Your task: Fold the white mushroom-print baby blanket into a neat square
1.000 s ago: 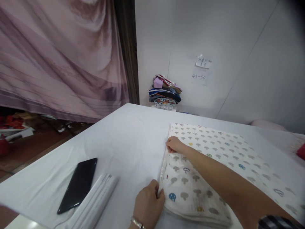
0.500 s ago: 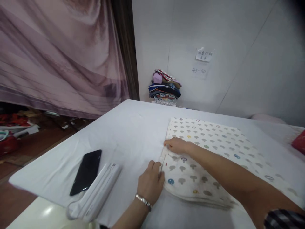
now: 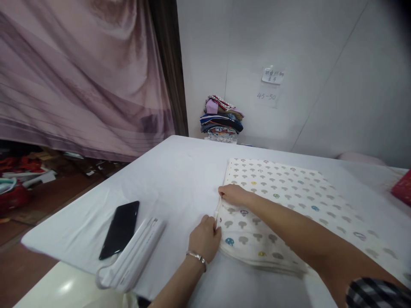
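A folded cream cloth [image 3: 289, 196] printed with small mushrooms lies flat on the white-covered table [image 3: 173, 179]. My left hand [image 3: 204, 237] is closed on the cloth's left edge near its front corner, fingers pinching the layers. My right hand [image 3: 233, 193] reaches across from the right and pinches the same left edge a little farther back. A metal bracelet circles my left wrist, and a checked sleeve shows at my right arm's lower end.
A black phone [image 3: 120, 229] and a white folded item [image 3: 133, 259] lie at the table's front left. A stack of folded clothes [image 3: 221, 119] stands against the back wall under a paper note [image 3: 272, 76]. A pink curtain [image 3: 80, 77] hangs left. A red object [image 3: 403, 188] sits at the far right.
The view has pulled back and shifted slightly. My left hand has slid a little farther up the cloth's left edge toward my right hand. The cloth stays flat.
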Demonstrator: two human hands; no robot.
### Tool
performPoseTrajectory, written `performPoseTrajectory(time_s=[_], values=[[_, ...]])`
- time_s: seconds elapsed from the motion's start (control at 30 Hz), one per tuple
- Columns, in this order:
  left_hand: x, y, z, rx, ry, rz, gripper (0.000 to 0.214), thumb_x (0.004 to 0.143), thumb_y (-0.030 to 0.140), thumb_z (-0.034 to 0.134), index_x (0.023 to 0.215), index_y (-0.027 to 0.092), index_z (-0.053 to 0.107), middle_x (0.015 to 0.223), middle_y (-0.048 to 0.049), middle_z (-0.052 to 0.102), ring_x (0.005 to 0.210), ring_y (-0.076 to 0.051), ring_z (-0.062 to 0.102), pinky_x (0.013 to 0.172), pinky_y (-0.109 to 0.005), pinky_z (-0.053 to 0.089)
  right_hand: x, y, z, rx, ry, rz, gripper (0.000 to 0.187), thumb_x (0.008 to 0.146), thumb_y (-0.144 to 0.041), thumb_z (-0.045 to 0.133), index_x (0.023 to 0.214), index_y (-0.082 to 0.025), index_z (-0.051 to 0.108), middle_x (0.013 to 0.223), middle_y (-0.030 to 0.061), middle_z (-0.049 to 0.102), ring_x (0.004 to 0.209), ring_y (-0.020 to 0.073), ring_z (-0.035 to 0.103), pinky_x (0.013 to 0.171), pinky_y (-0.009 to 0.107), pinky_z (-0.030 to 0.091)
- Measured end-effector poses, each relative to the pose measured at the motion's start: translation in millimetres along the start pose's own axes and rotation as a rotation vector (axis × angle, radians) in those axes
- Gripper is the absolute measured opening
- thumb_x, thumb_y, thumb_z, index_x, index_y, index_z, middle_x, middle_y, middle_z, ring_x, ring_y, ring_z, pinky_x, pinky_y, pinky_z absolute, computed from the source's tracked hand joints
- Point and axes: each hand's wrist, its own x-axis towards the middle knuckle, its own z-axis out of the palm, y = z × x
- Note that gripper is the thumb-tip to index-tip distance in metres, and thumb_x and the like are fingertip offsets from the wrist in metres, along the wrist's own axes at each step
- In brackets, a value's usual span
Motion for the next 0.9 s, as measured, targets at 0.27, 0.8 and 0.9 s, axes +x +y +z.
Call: performPoseTrajectory(time_s=[0.27, 0.8, 0.9], values=[[-2.3, -5.5, 3.7, -0.017, 0.009, -0.036, 0.02, 0.082, 0.032, 0.04, 0.099, 0.023, 0.044, 0.089, -0.0019, 0.062, 0.079, -0.018, 0.06, 0.062, -0.028, 0.035, -7.7, -2.7, 10.9, 0.201, 0.147, -0.112, 0.029, 0.074, -0.022, 0.054, 0.102, -0.02, 0.061, 0.094, 0.0028, 0.062, 0.082, 0.0147, 0.056, 0.072, 0.023, 0.04], [7.5, -6.7, -1.6, -0.04, -0.208, -0.079, 0.025, 0.081, 0.022, 0.041, 0.105, 0.026, 0.045, 0.097, -0.001, 0.066, 0.091, -0.018, 0.062, 0.074, -0.025, 0.041, 48.5, 95.7, -8.1, 0.071, 0.331, 0.347, 0.042, 0.091, -0.028, 0.03, 0.128, -0.017, 0.047, 0.138, 0.0084, 0.04, 0.127, 0.02, 0.033, 0.104, 0.032, 0.025], [14.7, -9.6, 4.1, -0.05, -0.258, -0.105, 0.026, 0.081, 0.02, 0.042, 0.106, 0.027, 0.046, 0.094, -0.0001, 0.066, 0.088, -0.017, 0.063, 0.071, -0.025, 0.042, 78.1, 122.8, -27.9, 0.04, 0.35, 0.42, 0.04, 0.089, -0.019, 0.034, 0.126, -0.015, 0.048, 0.131, 0.0121, 0.046, 0.123, 0.0226, 0.038, 0.1, 0.036, 0.031]])
